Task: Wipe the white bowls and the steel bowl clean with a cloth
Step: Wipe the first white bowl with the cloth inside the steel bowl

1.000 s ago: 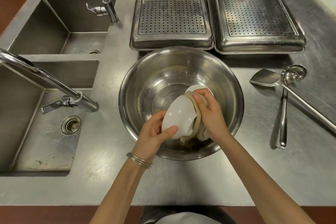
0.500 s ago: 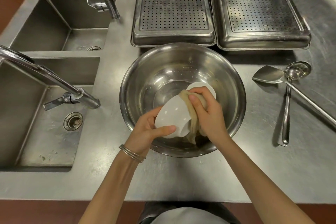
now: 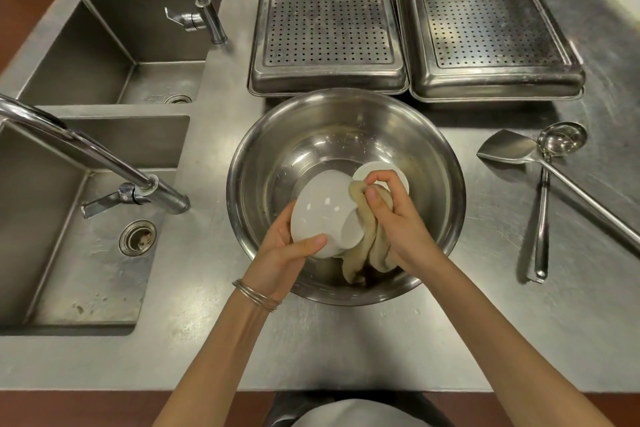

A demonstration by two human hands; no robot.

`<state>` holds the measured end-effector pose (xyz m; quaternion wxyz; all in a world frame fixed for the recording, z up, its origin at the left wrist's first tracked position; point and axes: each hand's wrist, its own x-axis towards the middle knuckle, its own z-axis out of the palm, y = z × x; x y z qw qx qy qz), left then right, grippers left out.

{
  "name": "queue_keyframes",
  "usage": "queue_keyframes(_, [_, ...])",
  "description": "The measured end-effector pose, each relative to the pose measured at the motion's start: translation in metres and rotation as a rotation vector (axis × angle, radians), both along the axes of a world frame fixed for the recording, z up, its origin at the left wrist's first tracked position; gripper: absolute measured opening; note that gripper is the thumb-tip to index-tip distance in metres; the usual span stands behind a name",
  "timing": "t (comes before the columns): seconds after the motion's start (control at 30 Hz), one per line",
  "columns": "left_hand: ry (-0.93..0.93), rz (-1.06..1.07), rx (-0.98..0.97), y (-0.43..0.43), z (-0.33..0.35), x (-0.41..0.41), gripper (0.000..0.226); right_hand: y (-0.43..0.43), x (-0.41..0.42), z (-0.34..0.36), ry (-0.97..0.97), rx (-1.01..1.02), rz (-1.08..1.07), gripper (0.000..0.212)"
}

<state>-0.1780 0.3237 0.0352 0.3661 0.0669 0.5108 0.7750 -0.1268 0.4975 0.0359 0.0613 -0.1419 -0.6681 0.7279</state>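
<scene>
— How do the grips stand?

— Your left grip [image 3: 280, 253] holds the white bowl [image 3: 325, 211] tilted, with the thumb across its outer wall. Your right grip [image 3: 398, 222] is closed around the cloth [image 3: 370, 250] and presses it against the bottom end of this bowl, as far as I can judge. The loose end of the cloth hangs down. Both grips are above the steel bowl [image 3: 311, 135], which stands on the desk [image 3: 346, 340] in front of you.

— And the other bowl?

— A second white bowl [image 3: 391, 172] lies inside the steel bowl, just behind your right grip and partly hidden.

— How do I do this wipe well?

— I think you are wiping the outside. Turn the bowl little by little with the left grip, so the cloth passes over the whole wall, the foot and then the inside. Press firmly. The bowl looks smooth, so spread your fingers wide and work low over the steel bowl, where a slip does less harm. The steel bowl shows marks on its wall, so I would leave it for last.

— Is anything in the way?

— No. The spatula [image 3: 502, 149] and the ladle [image 3: 562, 139] lie on your right, well apart.
</scene>
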Motion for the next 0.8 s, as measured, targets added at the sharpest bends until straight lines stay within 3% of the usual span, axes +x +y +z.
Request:
queue_keyframes(0.2, [0.155, -0.147, -0.221, -0.005, 0.024, -0.017, 0.052, 0.007, -0.001, 0.001, 0.074, 0.171, -0.090, 0.013])
queue_keyframes(0.43, [0.116, -0.027, -0.081, -0.007, 0.002, 0.006, 0.055, 0.008, -0.006, -0.001, 0.046, 0.171, -0.142, 0.012])
queue_keyframes(0.8, [0.062, -0.038, -0.054, -0.013, -0.011, 0.014, 0.055, 0.008, -0.001, 0.001, -0.037, 0.241, -0.084, 0.009])
